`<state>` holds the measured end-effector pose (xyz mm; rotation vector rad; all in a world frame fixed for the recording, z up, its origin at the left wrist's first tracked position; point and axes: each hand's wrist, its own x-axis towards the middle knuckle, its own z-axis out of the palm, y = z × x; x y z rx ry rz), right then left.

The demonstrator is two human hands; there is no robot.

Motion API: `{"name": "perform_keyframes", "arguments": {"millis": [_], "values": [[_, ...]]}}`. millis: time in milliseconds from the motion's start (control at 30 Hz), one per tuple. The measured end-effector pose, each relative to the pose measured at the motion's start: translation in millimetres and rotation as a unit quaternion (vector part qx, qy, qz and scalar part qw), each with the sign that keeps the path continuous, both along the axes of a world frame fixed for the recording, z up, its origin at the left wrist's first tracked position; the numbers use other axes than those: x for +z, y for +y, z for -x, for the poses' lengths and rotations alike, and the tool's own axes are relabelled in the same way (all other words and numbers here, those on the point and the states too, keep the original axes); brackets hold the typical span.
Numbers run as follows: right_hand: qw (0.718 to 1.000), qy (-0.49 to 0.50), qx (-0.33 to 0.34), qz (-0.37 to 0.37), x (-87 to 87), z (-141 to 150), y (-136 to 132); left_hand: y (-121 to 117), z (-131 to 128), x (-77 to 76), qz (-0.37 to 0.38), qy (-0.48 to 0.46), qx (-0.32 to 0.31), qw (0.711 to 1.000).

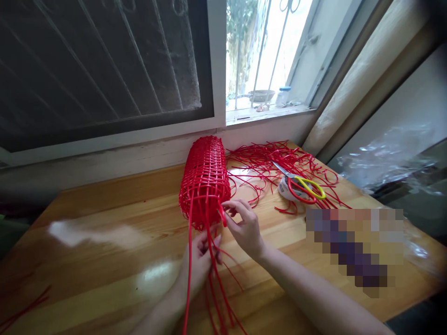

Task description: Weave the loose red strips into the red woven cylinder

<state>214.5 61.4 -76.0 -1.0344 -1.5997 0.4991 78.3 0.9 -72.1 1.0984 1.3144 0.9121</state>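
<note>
A glossy wooden table [104,274] spread before us, red strands [190,251] trailing our way. Our left hand [198,258] curled among them, though we couldn't tell what it gripped; our right hand [246,226] pinched a strip [222,215] between thumb and forefinger. Beyond, the red woven basket [205,174] lay on the table, loose-stranded end facing us, long axis running toward the wall [157,156] and window [258,60].

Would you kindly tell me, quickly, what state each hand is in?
Left hand: partly curled among loose strands; its grip cannot be told.
Right hand: closed, pinching a red strand at the basket's rim.
</note>
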Motion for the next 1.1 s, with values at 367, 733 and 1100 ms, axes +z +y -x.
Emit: {"name": "perform_keyframes", "arguments": {"millis": [367, 733, 1100], "values": [[0.981, -0.134, 0.117, -0.071, 23.0, -0.8, 36.1, 13.5, -38.9, -4.8, 0.005, -0.344, 0.196, 0.918], [0.969, -0.16, 0.158, -0.108, 27.6, 12.0, 47.2, 27.6, -27.6, 2.7, 0.104, -0.577, 0.225, 0.778], [0.973, -0.129, 0.111, -0.156, 11.9, 7.8, 40.1, 33.8, -24.1, -2.8, 0.116, -0.588, 0.223, 0.769]]}}
